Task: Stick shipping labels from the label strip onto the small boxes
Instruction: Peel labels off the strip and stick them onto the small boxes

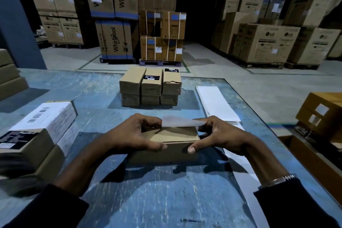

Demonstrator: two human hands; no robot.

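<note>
We have a small box (166,140) mid-counter near the front edge, left hand (133,133) and right hand (220,135) curled round its ends. Right fingers (201,123) pinch a pale label (177,122), lifted over the far top edge, not yet pressed flat. Stack of boxes (150,87) toward the far edge: two show black labels, rest unclear. White label strip (216,103) lies by the right edge, so more labelling probably remains
</note>
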